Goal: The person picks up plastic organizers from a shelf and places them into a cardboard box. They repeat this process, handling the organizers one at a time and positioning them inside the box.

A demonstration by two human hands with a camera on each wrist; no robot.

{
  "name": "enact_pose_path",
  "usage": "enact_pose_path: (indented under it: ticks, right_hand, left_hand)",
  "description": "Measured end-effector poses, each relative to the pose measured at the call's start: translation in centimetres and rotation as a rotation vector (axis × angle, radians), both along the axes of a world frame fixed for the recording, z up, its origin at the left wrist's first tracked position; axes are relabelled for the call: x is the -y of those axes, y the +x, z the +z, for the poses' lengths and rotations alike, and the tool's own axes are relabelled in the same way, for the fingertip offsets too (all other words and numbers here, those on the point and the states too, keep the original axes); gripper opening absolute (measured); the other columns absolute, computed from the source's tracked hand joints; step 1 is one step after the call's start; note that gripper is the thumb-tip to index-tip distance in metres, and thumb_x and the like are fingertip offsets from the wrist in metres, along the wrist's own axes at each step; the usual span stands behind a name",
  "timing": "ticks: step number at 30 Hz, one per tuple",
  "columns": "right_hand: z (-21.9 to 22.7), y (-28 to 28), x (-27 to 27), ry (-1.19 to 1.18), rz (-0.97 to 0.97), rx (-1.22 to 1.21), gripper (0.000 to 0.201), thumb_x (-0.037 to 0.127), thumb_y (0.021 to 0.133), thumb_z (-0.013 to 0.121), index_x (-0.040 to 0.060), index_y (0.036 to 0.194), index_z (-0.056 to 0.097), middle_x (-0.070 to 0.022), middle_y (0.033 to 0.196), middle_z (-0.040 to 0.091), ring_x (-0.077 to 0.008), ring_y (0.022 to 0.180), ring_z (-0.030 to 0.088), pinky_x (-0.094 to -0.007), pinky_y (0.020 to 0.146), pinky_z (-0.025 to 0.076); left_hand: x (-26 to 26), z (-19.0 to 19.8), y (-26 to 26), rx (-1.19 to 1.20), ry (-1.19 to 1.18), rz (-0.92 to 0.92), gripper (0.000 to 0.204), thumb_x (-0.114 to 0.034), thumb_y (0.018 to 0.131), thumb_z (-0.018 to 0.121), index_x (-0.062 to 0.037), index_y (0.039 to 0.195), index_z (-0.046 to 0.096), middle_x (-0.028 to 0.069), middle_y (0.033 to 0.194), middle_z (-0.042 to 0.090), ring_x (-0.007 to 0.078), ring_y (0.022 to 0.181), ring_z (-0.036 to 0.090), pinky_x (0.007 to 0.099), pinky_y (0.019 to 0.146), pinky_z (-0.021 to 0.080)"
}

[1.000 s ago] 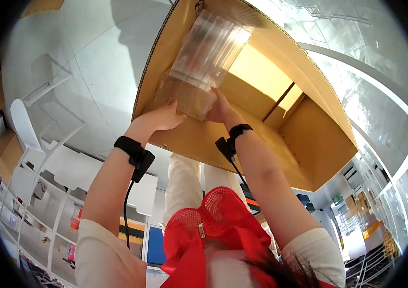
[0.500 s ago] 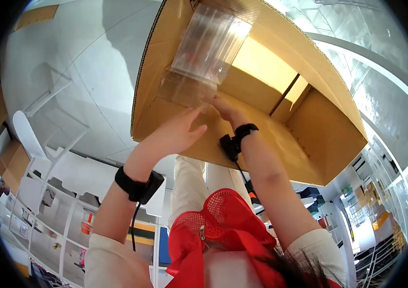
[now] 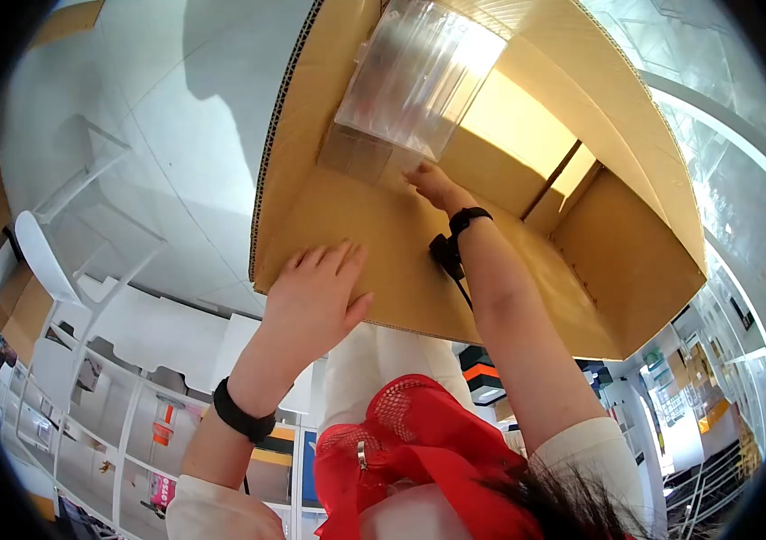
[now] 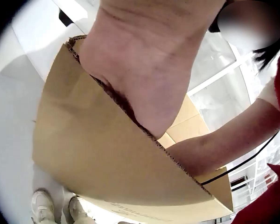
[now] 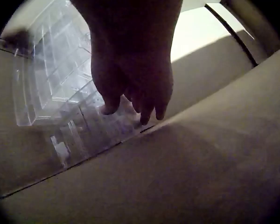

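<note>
Head view, right hand (image 3: 437,186): your fingers bend at the near end of the clear containers (image 3: 414,76); whether they grip, I cannot tell.
Left hand (image 3: 315,295): your fingers extend, holding nothing, by the near rim of the carton (image 3: 630,261).
Clear containers: far left inside; likely light, stiff, slippery, crackable.
Side edges: best hold, both, low.

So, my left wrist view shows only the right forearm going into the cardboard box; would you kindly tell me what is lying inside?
Observer: The head view shows clear plastic containers in the upper left part of the cardboard box.
Operator: Thank you. And where is the right grip, please, since the box wall hides it from me?
Observer: It is inside too: the right wrist view shows the right grip close by those containers, though I can't tell whether it touches them.
</note>
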State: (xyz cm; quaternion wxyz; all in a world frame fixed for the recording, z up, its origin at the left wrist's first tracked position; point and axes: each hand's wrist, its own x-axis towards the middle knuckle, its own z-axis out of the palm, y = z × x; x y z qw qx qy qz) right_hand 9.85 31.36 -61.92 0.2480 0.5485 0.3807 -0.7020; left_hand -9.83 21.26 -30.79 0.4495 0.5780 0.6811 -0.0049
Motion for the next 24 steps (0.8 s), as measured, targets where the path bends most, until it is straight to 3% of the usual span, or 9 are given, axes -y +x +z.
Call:
enact_pose_path:
  ticks: [3, 6, 9, 10, 15, 19, 21, 23, 24]
  right_hand:
    - [-0.2, 0.0, -0.3, 0.04, 0.142, 0.025, 0.034, 0.029, 0.08, 0.058, 0.004, 0.101, 0.048, -0.0072, 0.102, 0.052, -0.0186, 0.097, 0.048, -0.0316, 0.078, 0.042]
    - [0.6, -1.2, -0.3, -0.115, -0.082, 0.084, 0.033, 0.028, 0.081, 0.056, 0.0031, 0.1, 0.047, -0.0078, 0.103, 0.052, -0.0182, 0.096, 0.049, -0.0327, 0.078, 0.043]
    - [1.3, -2.0, -0.9, -0.042, 0.152, 0.071, 0.03, 0.024, 0.081, 0.056, 0.0025, 0.1, 0.046, -0.0085, 0.102, 0.053, -0.0184, 0.094, 0.05, -0.0334, 0.077, 0.043]
    - [1.7, -1.7, -0.9, -0.051, 0.059, 0.077, 0.032, 0.028, 0.083, 0.052, 0.0022, 0.1, 0.045, -0.0097, 0.101, 0.055, -0.018, 0.093, 0.051, -0.0325, 0.073, 0.043]
    - [5.5, -2.1, -3.3, 0.045, 0.702, -0.054, 0.051, 0.042, 0.084, 0.042, 0.0041, 0.118, 0.04, -0.0108, 0.117, 0.049, -0.0222, 0.103, 0.048, -0.0339, 0.084, 0.039]
    - [14.2, -2.4, -6.2, -0.045, 0.797, 0.264, 0.052, 0.046, 0.079, 0.052, 0.0114, 0.118, 0.049, -0.0076, 0.109, 0.055, -0.0249, 0.098, 0.052, -0.0381, 0.082, 0.042]
    - [10.7, 0.4, -6.0, 0.044, 1.085, 0.157, 0.055, 0.052, 0.079, 0.048, 0.0128, 0.117, 0.05, -0.0075, 0.115, 0.053, -0.0242, 0.106, 0.049, -0.0368, 0.084, 0.041]
    - [15.9, 3.1, -8.2, 0.03, 0.86, 0.119, 0.058, 0.055, 0.079, 0.046, 0.0147, 0.12, 0.048, -0.0059, 0.12, 0.05, -0.0228, 0.109, 0.047, -0.036, 0.085, 0.04]
    - [17.8, 4.3, -9.2, 0.06, 0.909, 0.111, 0.058, 0.057, 0.08, 0.041, 0.0175, 0.122, 0.046, -0.0049, 0.125, 0.045, -0.0234, 0.113, 0.044, -0.0365, 0.089, 0.038]
  left_hand:
    - [-0.2, -0.1, 0.0, 0.02, -0.003, 0.026, 0.048, -0.027, 0.076, 0.056, -0.0036, 0.117, 0.044, 0.0114, 0.115, 0.049, 0.0249, 0.106, 0.046, 0.0355, 0.088, 0.037]
    - [-0.5, 0.2, -0.1, 0.043, -0.042, 0.036, 0.049, -0.026, 0.077, 0.056, -0.0037, 0.118, 0.043, 0.0126, 0.116, 0.048, 0.0273, 0.106, 0.045, 0.0369, 0.088, 0.037]
    - [-1.1, 0.2, -0.1, 0.067, -0.036, 0.065, 0.049, -0.025, 0.075, 0.058, -0.0036, 0.117, 0.044, 0.0125, 0.115, 0.048, 0.0279, 0.106, 0.045, 0.0369, 0.088, 0.037]
    - [-1.0, 0.2, 0.0, 0.086, -0.025, 0.07, 0.05, -0.025, 0.075, 0.059, -0.0036, 0.117, 0.044, 0.0125, 0.115, 0.048, 0.028, 0.106, 0.045, 0.0368, 0.088, 0.037]
    - [-0.9, 0.1, -0.1, 0.09, -0.038, 0.083, 0.052, -0.025, 0.073, 0.062, -0.0027, 0.117, 0.044, 0.0133, 0.117, 0.047, 0.0288, 0.107, 0.044, 0.0364, 0.089, 0.037]
    - [-1.2, 0.5, -0.3, 0.147, -0.155, 0.106, 0.052, -0.028, 0.074, 0.06, -0.0008, 0.116, 0.044, 0.0153, 0.118, 0.046, 0.03, 0.108, 0.043, 0.0363, 0.09, 0.037]
    - [-1.5, 0.7, -0.7, 0.18, -0.18, 0.081, 0.051, -0.029, 0.076, 0.059, 0.0001, 0.115, 0.045, 0.0167, 0.117, 0.047, 0.0309, 0.108, 0.043, 0.0364, 0.09, 0.037]
    - [-2.0, 0.7, -1.3, 0.213, -0.168, 0.025, 0.048, -0.028, 0.077, 0.057, 0.0008, 0.114, 0.045, 0.0179, 0.117, 0.047, 0.0319, 0.108, 0.043, 0.0363, 0.091, 0.036]
    - [-2.7, 1.9, -1.5, 0.194, -0.145, 0.001, 0.047, -0.027, 0.078, 0.057, 0.0005, 0.115, 0.045, 0.0179, 0.117, 0.047, 0.0315, 0.109, 0.043, 0.0359, 0.091, 0.036]
